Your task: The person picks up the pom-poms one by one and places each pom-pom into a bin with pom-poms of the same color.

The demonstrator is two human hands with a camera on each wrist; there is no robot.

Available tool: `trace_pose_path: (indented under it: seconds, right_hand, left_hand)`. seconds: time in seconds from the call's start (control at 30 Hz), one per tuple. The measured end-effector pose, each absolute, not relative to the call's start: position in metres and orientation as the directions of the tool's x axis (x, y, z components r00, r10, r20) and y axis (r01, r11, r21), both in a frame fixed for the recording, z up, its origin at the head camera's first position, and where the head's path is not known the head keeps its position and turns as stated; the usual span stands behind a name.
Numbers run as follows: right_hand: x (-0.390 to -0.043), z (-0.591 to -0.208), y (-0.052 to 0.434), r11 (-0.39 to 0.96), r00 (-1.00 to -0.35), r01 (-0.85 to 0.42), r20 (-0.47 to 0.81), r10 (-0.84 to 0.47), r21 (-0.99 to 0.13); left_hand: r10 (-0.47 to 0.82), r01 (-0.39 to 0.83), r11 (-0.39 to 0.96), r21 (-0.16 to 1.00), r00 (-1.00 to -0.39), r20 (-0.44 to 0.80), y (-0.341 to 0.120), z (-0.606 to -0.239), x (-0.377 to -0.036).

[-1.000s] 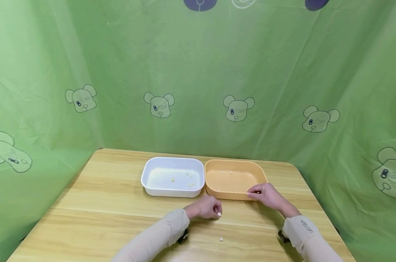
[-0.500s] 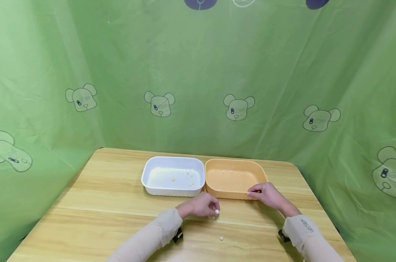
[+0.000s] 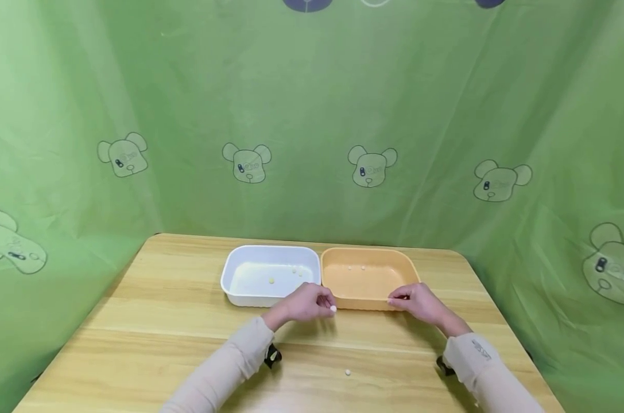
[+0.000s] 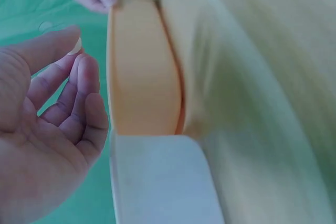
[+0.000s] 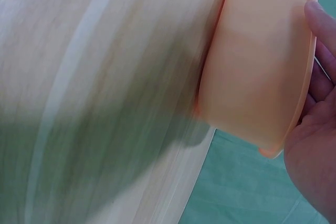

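My left hand point(image 3: 328, 304) pinches a small white bead point(image 3: 333, 308) between thumb and fingertip, just in front of the seam where the white tray point(image 3: 250, 299) meets the orange tray point(image 3: 368, 285). In the left wrist view the bead point(image 4: 76, 47) peeks from behind my thumb, next to the orange tray's wall point(image 4: 142, 72). My right hand point(image 3: 396, 301) grips the orange tray's near rim at its right end. The right wrist view has those fingers point(image 5: 317, 40) curled over the rim point(image 5: 257, 61). Both trays hold a few small beads.
One loose white bead point(image 3: 348, 372) lies on the wooden table point(image 3: 151, 327) near its front edge, between my forearms. Green cloth with bear prints point(image 3: 372, 166) closes off the back and sides. The white tray point(image 4: 157, 182) sits flush against the orange one.
My left hand has lifted the bead off the table and carried it away from me, up to the trays' near walls. The right hand has stayed on the orange tray's rim.
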State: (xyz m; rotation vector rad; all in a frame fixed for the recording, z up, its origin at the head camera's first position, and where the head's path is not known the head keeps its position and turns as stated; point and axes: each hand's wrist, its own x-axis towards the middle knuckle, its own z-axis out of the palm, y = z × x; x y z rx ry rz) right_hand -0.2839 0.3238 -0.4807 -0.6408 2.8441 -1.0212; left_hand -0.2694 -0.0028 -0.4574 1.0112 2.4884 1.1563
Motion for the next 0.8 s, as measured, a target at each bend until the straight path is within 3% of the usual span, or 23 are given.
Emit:
trace_pose_path:
  seconds: [0.43,0.8]
  right_hand:
    - [-0.286,-0.480,0.323,0.696,-0.913,-0.366,0.095,-0.396,-0.619]
    - [-0.283,-0.479,0.323,0.701,-0.908,-0.383,0.106,-0.405,-0.601]
  left_hand:
    - [0.583,0.426,0.441,0.790,-0.805,0.109,-0.010,-0.440,-0.286]
    - [0.574,0.461,0.434,0.774,-0.803,0.157,-0.009,-0.430,-0.301]
